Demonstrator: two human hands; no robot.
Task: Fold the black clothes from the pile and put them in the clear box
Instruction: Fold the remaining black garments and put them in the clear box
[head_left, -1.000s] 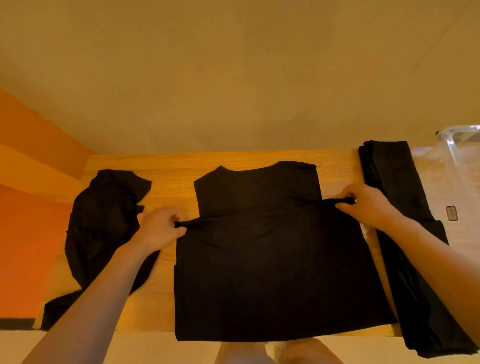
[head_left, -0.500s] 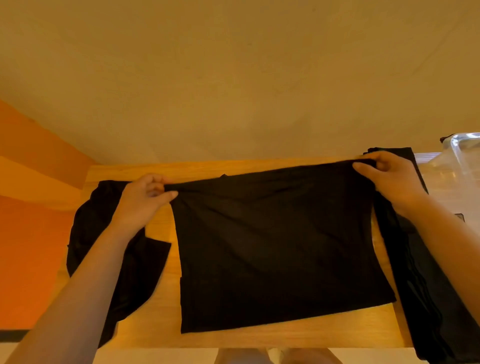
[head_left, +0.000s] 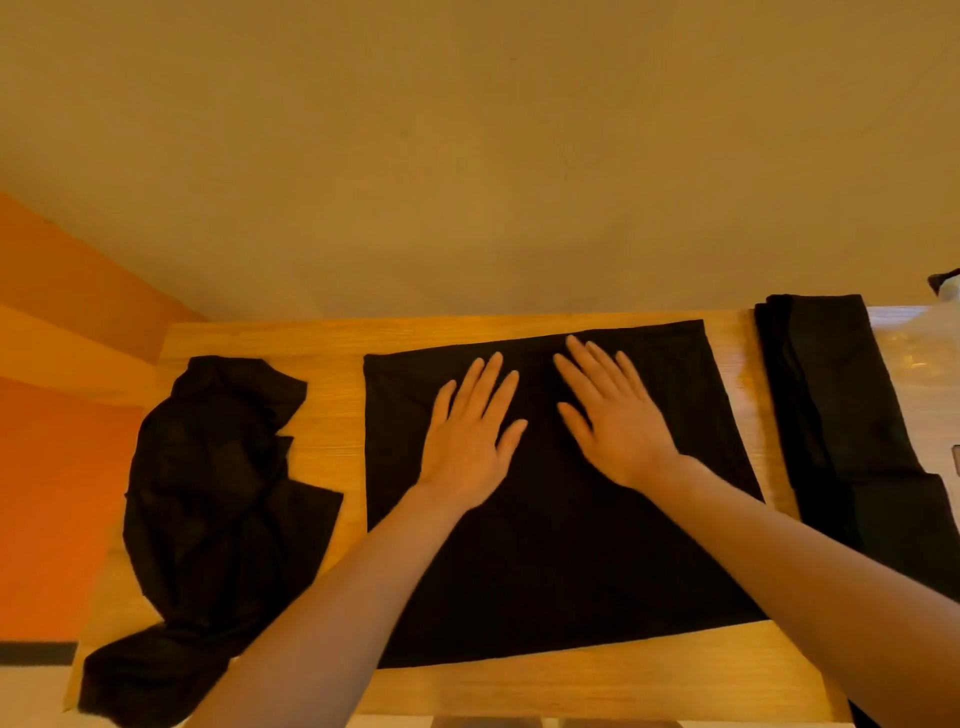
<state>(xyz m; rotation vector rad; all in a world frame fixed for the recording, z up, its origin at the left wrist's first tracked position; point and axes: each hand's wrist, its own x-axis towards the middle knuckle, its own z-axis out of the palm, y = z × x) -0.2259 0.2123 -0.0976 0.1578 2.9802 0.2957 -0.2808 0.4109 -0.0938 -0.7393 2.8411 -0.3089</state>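
Black folded shirt (head_left: 561, 545) lies flat under left hand (head_left: 470, 441) and right hand (head_left: 615, 426)

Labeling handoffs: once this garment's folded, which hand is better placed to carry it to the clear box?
Right, probably. The clear box sits at the table's right end, beyond the long folded cloth. The right hand lies flat on the garment nearer that side; the left hand would cross over.

Matt black cloth garment (head_left: 561, 545), smooth grained wooden table (head_left: 332, 426), glossy clear plastic box (head_left: 919, 353)
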